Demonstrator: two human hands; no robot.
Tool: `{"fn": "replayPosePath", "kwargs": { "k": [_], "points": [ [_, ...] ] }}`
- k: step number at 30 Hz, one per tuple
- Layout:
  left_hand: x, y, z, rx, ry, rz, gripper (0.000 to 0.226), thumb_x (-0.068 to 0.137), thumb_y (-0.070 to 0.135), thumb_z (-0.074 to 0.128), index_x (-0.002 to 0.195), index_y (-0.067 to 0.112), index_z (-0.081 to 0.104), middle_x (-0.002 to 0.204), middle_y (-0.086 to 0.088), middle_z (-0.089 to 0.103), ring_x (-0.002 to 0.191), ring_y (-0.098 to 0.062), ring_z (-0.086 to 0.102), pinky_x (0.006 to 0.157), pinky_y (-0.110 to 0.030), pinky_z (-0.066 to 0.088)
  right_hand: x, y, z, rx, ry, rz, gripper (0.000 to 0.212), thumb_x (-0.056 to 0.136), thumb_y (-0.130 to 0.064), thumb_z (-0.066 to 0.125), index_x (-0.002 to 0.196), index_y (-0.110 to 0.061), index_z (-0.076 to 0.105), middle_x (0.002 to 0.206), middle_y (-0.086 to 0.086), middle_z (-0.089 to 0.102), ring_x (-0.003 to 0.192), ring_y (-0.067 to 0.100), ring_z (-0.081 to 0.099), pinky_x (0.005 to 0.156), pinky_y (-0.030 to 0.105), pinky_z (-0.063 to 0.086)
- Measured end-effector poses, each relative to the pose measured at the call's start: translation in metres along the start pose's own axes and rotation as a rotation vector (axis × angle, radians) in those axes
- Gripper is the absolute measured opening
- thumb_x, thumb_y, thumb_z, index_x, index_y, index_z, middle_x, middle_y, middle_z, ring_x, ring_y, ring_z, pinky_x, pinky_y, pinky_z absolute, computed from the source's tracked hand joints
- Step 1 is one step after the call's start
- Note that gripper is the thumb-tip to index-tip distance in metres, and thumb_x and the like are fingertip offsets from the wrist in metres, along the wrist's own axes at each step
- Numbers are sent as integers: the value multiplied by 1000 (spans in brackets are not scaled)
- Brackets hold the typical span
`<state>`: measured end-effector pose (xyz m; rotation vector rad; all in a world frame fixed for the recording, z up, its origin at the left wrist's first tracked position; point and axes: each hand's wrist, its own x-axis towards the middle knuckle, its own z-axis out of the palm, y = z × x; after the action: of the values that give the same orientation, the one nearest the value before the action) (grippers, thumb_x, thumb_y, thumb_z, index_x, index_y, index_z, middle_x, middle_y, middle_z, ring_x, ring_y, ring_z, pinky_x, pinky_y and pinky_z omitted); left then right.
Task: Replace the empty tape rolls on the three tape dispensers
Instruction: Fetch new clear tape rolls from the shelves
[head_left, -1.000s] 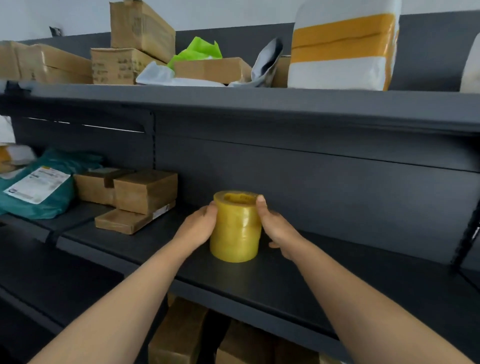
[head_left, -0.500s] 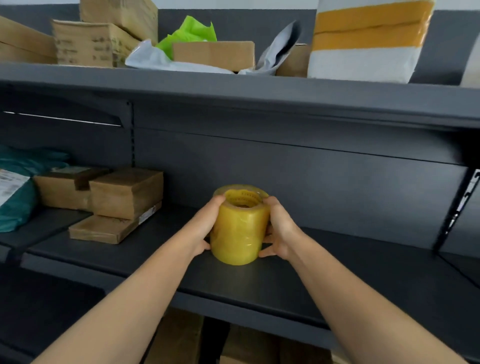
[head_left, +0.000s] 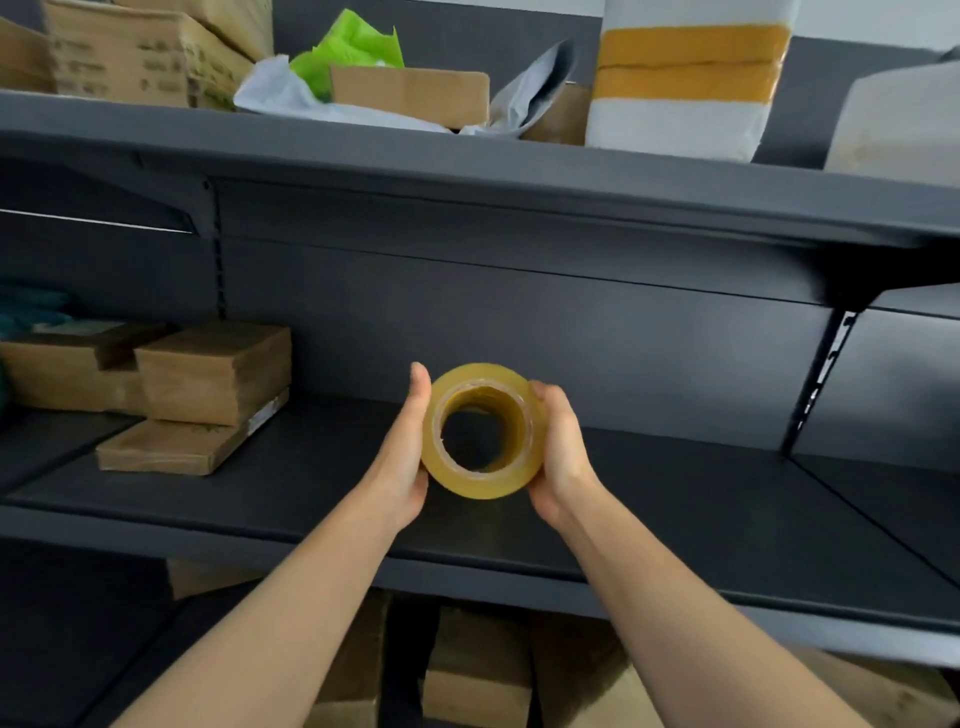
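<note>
Above the dark shelf's (head_left: 675, 493) near edge, the left hand (head_left: 402, 467) and right hand (head_left: 561, 457) clasp the tape rolls (head_left: 483, 486), fingers curled round their sides. Boxes (head_left: 213, 374) sit well left, with bare shelf to the right. The rolls stood upright on the shelf before; now they are lifted and tipped, core facing near.

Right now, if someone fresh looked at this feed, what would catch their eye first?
The stack of yellow tape rolls, hollow core facing the camera, held between the left hand and right hand over the dark middle shelf. Next, the white parcel with orange bands on the top shelf at right, and brown boxes at the middle shelf's left.
</note>
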<state>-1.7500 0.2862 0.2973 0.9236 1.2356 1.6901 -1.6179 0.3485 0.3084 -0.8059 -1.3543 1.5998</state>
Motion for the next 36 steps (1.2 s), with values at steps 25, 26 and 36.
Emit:
{"fn": "replayPosePath", "kwargs": {
  "k": [25, 26, 36],
  "points": [
    [-27, -5, -22, 579, -225, 216, 139, 34, 95, 57, 151, 36, 11, 159, 18, 5, 144, -6, 14, 118, -42, 23, -32, 19, -22, -511, -251, -216, 113, 50, -92, 59, 148, -46, 25, 160, -1, 22, 146, 20, 27, 115, 49, 32],
    [-28, -6, -21, 580, -207, 214, 139, 35, 96, 54, 151, 35, 10, 159, 18, 6, 145, -7, 14, 118, -42, 23, -32, 20, -23, -520, -250, -222, 111, 51, -91, 59, 147, -47, 25, 159, -1, 25, 145, 20, 29, 115, 48, 34],
    [-43, -19, 4, 522, -16, 348, 123, 43, 96, 49, 148, 34, 28, 155, 19, 23, 140, -5, 27, 112, -34, 33, -46, 32, -28, -403, -114, -314, 92, 57, -88, 60, 138, -51, 39, 151, -6, 40, 136, 16, 42, 111, 46, 40]
  ]
}}
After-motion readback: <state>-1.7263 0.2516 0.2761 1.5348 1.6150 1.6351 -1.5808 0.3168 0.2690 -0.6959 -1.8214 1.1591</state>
